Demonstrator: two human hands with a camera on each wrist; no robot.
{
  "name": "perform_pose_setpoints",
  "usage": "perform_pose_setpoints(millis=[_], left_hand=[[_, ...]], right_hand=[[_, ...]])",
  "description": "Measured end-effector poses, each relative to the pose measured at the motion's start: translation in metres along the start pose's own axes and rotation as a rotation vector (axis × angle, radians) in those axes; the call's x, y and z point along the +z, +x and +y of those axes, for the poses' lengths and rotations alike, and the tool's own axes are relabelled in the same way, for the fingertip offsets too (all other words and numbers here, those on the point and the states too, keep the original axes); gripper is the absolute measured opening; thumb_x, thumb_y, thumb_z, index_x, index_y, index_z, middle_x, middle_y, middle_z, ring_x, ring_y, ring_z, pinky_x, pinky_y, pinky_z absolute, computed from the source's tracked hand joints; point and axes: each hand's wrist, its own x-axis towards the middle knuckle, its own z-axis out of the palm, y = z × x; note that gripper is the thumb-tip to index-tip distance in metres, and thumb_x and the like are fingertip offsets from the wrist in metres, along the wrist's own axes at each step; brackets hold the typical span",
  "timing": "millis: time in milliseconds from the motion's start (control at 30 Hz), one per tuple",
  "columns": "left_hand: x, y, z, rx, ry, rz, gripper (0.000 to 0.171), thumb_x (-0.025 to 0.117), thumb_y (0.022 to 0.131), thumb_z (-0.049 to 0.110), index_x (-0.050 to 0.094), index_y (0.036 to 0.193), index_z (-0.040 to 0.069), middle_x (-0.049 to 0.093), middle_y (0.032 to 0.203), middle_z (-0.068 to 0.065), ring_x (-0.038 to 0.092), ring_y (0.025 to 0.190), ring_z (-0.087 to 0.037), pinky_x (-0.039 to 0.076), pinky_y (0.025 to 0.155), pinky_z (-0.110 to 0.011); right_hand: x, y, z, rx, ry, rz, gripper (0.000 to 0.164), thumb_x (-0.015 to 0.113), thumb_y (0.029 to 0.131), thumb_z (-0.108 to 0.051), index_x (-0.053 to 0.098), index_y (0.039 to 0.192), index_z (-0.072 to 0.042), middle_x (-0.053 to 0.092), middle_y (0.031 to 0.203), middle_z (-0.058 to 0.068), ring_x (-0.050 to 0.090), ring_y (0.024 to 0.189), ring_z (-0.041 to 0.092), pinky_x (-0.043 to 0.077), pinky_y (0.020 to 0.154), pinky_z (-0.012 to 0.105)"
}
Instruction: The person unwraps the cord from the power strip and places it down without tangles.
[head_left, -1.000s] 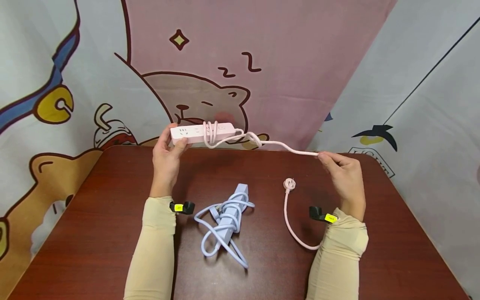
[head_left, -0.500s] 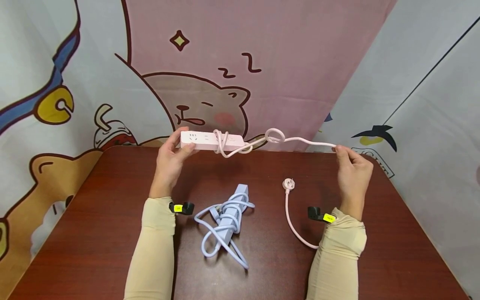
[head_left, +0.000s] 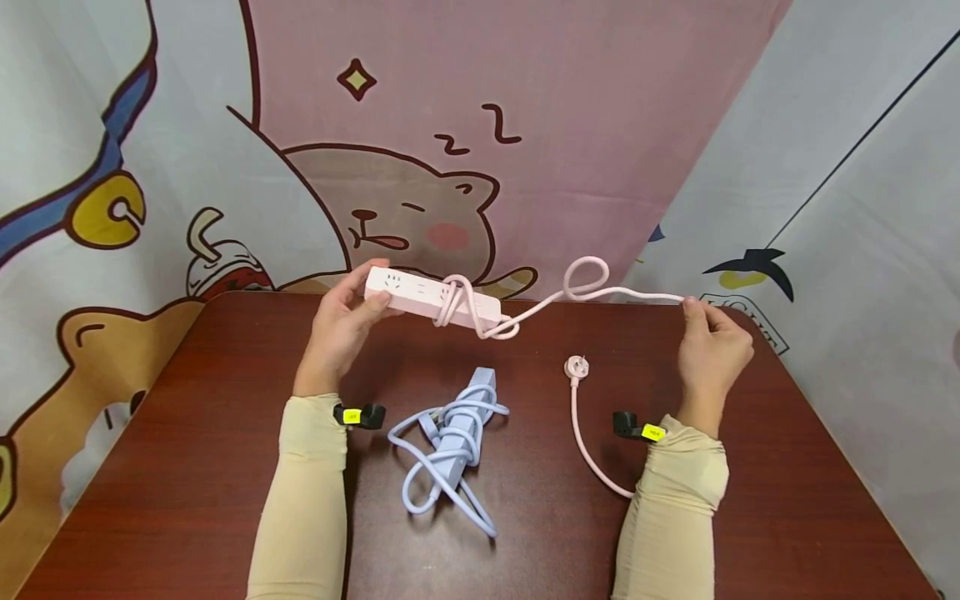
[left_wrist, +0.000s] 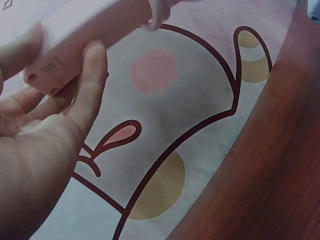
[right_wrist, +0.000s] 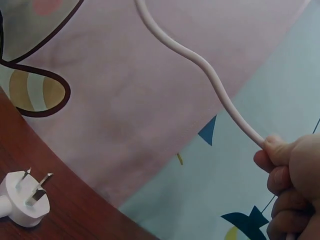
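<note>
My left hand (head_left: 341, 325) grips one end of a pink power strip (head_left: 408, 302), raised above the far edge of the table. In the left wrist view, the thumb and fingers clasp the end of the strip (left_wrist: 75, 42). A few turns of the pink cord (head_left: 536, 307) wrap the strip's other end, and a loop stands in the stretch between the hands. My right hand (head_left: 712, 354) pinches that cord off to the right. Below lies the cord's round plug (head_left: 577, 367), prongs showing in the right wrist view. Part of the cord is hidden by the right forearm.
A blue power strip (head_left: 461, 442), loosely wound in its own cord, lies mid-table between the forearms. The brown table (head_left: 202, 467) ends at a far edge against a cartoon-printed curtain (head_left: 570, 125).
The right hand has moved right, drawing the cord along. The left hand has shifted slightly right, and the pink strip now tilts down to the right. The cord's loop has widened and moved right.
</note>
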Motion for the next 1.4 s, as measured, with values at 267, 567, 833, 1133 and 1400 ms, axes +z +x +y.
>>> perform_pose_setpoints(millis=[267,567,833,1133,1400], left_hand=[[0.001,-0.003,0.004,0.014,-0.050,-0.063,0.048,0.055,0.102,0.001,0.042,0.149,-0.002,0.057,0.125,-0.006,0.062,0.107,-0.012,0.059,0.090,-0.025],[-0.001,-0.004,0.006,0.049,-0.174,-0.056,0.045,0.057,0.102,0.007,0.048,0.146,0.005,0.061,0.125,-0.005,0.065,0.110,-0.012,0.059,0.092,-0.028],[0.002,-0.003,0.005,0.053,-0.203,-0.053,0.045,0.059,0.102,0.007,0.048,0.145,0.005,0.062,0.125,-0.006,0.064,0.112,-0.013,0.059,0.093,-0.030],[0.003,-0.003,0.003,0.054,-0.203,-0.049,0.045,0.058,0.102,0.006,0.048,0.146,0.006,0.062,0.125,-0.005,0.065,0.112,-0.013,0.059,0.093,-0.030],[0.003,-0.002,0.000,0.059,-0.220,-0.067,0.046,0.057,0.102,0.004,0.048,0.146,0.003,0.065,0.121,-0.003,0.067,0.106,-0.013,0.059,0.091,-0.030]], right_hand=[[-0.002,0.000,0.005,0.003,-0.199,-0.102,0.043,0.062,0.100,-0.045,0.076,0.120,-0.010,0.079,0.107,0.009,0.064,0.114,0.027,0.048,0.101,0.037],[-0.001,0.000,0.021,-0.116,-0.405,-0.467,0.048,0.055,0.103,-0.047,0.073,0.121,-0.006,0.075,0.085,0.009,0.064,0.096,0.028,0.047,0.082,0.035],[0.007,-0.001,0.023,-0.147,-0.433,-0.719,0.052,0.051,0.105,-0.043,0.066,0.130,0.000,0.068,0.125,0.026,0.060,0.117,0.039,0.047,0.098,0.053],[0.011,-0.008,0.004,-0.263,-0.371,-0.734,0.046,0.052,0.106,-0.038,0.066,0.129,-0.001,0.067,0.130,0.025,0.060,0.122,0.042,0.046,0.103,0.057],[0.028,-0.032,-0.036,-0.378,-0.229,-0.794,0.044,0.052,0.106,-0.041,0.069,0.125,-0.006,0.073,0.121,0.019,0.065,0.117,0.033,0.048,0.101,0.049]])
